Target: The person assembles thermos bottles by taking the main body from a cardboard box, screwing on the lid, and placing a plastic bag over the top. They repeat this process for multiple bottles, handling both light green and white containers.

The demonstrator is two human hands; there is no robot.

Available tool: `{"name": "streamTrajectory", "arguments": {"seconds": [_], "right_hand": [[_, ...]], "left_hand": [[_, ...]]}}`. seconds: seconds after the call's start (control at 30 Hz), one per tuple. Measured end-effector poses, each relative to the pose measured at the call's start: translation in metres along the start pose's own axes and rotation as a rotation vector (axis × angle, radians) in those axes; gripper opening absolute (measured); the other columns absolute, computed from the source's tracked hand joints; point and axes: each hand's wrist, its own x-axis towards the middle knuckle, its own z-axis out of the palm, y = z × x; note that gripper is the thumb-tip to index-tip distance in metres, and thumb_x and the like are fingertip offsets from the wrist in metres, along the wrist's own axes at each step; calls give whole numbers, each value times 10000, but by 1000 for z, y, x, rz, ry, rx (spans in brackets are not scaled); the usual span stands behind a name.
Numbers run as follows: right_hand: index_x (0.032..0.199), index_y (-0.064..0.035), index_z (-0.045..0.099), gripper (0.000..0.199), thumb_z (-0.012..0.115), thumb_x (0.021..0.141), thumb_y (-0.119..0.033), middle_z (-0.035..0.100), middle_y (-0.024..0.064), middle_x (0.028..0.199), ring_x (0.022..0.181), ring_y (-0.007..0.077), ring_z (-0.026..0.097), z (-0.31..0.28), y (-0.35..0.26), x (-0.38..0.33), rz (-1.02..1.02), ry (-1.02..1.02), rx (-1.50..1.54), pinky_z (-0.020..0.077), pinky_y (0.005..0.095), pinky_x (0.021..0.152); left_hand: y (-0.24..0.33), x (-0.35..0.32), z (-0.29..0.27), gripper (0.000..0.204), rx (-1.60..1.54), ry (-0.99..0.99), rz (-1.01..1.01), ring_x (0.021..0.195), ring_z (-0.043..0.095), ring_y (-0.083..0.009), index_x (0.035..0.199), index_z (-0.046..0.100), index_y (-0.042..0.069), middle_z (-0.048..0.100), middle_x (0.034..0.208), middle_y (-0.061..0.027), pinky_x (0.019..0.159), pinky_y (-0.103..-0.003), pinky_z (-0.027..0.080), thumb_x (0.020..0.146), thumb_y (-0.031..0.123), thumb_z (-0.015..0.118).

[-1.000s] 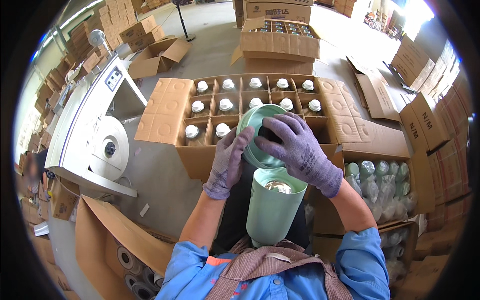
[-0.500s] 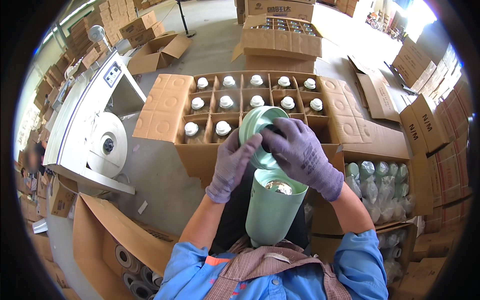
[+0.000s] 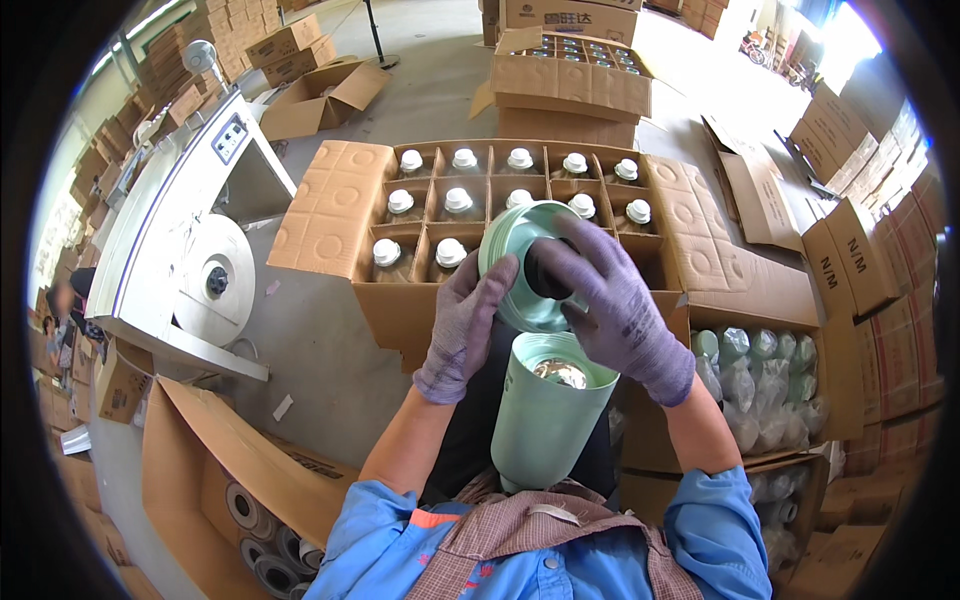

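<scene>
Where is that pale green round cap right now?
In the head view it is at centre, the green cap held between the left hand and right hand, just above the open green flask and in front of the divided carton.

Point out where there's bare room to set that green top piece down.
Free: the left box flap beside the divided carton, and the concrete floor between it and the white machine. Crowded: the carton's cells hold white-capped flasks, and both hands, left hand and right hand, hang over its near edge.

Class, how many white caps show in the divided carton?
12 white caps: five in the back row, five in the middle, two front left. The green lid, left hand and right hand may hide more.
</scene>
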Motion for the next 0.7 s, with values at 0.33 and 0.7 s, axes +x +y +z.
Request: {"name": "streamTrajectory", "arguments": {"seconds": [0.33, 0.7], "right_hand": [[1265, -137, 543, 581, 718, 713, -89, 537, 162, 1211, 1086, 364, 573, 2, 2, -3, -4, -54, -167, 483, 481, 917], [1348, -57, 449, 692, 770, 747, -180, 510, 222, 1303, 1098, 377, 600, 7, -4, -8, 327, 28, 45, 520, 439, 898]], "left_hand": [[7, -2, 4, 550, 134, -10, -47, 1035, 584, -120, 1268, 554, -33, 633, 1143, -74, 904, -273, 473, 933, 393, 646], [-3, -4, 5, 480, -35, 21, 17, 990, 573, -72, 1347, 486, -20, 619, 1121, -40, 857, -227, 489, 938, 157, 663]]}}
